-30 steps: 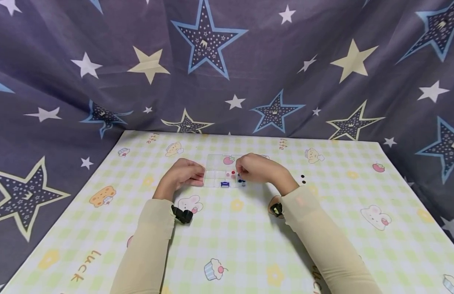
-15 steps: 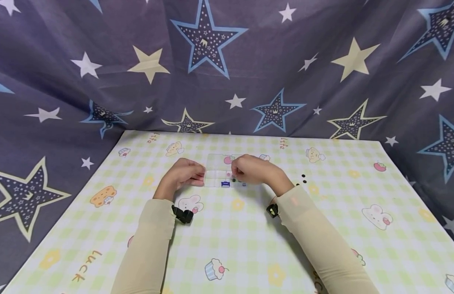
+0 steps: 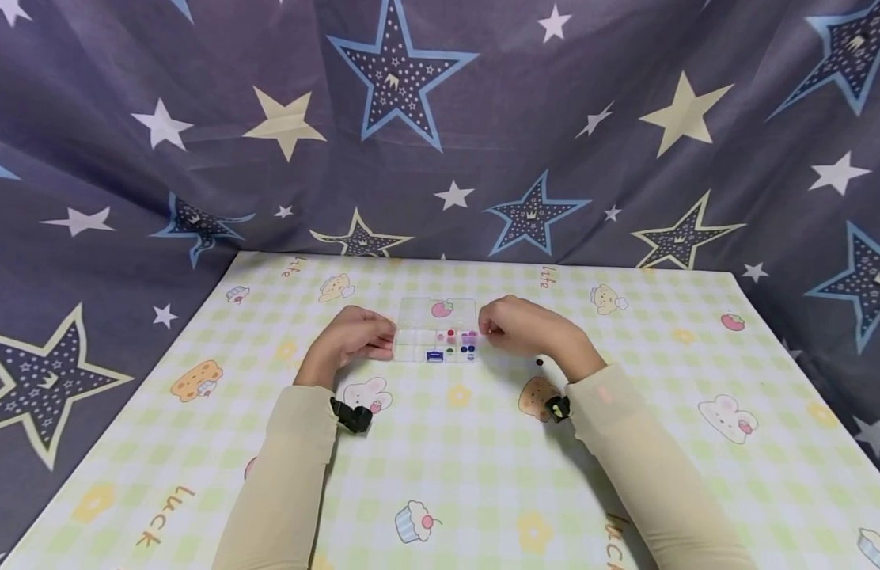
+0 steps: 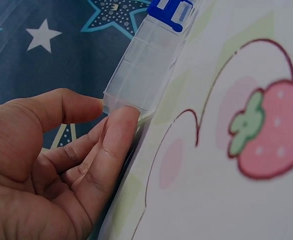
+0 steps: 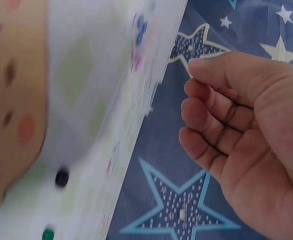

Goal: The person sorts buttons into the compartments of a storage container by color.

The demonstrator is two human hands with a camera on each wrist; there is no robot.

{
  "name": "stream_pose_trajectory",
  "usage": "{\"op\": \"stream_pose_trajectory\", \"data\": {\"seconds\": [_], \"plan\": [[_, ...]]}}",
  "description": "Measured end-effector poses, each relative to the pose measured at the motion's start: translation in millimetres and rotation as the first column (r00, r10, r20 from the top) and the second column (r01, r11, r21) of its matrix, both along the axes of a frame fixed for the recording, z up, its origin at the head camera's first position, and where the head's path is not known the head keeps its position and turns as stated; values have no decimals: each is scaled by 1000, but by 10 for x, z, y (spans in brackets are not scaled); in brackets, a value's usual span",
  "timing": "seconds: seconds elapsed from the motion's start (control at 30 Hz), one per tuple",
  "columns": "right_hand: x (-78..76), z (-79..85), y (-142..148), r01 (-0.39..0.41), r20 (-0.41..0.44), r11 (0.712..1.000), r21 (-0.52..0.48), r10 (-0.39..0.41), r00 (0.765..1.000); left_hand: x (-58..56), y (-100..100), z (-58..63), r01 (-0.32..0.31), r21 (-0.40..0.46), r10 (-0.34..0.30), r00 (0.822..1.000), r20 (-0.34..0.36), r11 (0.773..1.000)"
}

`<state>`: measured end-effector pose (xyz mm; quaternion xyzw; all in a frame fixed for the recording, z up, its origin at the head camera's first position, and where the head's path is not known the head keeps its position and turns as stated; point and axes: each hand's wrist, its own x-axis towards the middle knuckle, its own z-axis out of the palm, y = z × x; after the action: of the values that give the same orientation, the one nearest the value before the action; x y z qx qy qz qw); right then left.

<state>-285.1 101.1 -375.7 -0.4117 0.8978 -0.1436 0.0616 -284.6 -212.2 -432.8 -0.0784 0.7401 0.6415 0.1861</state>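
A clear compartment box lies on the table with its transparent lid folded back. In its right-hand compartments sit small beads: red, green, purple and dark blue ones. A blue latch marks the front. My left hand pinches the box's left end between thumb and finger. Just off the right end is my right hand, its fingers loosely bent, with nothing visible between them in the right wrist view.
A black bead and a green bead lie loose on the patterned tablecloth, right of the box. A dark curtain with stars hangs behind the table.
My right hand dips over the right-hand compartments, then draws back to the right, uncovering the beads there. The left hand stays on the box's end.
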Motion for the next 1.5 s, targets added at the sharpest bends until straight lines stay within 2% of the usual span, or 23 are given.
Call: {"op": "stream_pose_trajectory", "data": {"seconds": [0.2, 0.53, 0.9, 1.13, 1.33, 1.5], "plan": [[24, -7, 294, 60, 20, 998, -1, -60, 998, -2, 7, -4, 0, -1, 0, 1000, 3, 1000], [78, -29, 721, 103, 27, 995, -19, -102, 994, -28, 3, -49, -13, -4, 13, 1000, 0, 1000], [70, -106, 1119, 178, 86, 983, -30, -175, 981, -18, 14, -40, -20, -12, 20, 1000, -1, 1000], [98, -136, 1336, 154, 83, 988, -21, -152, 985, -25, 18, -21, -24, -15, 25, 1000, 5, 1000], [142, -153, 1477, 108, 144, 994, -12, -105, 984, -37, 3, -35, -26, -9, 27, 1000, 12, 1000], [175, -192, 1561, 97, 218, 995, -21, -90, 972, -43, 9, -46, -22, -9, 22, 1000, 6, 1000]]}}
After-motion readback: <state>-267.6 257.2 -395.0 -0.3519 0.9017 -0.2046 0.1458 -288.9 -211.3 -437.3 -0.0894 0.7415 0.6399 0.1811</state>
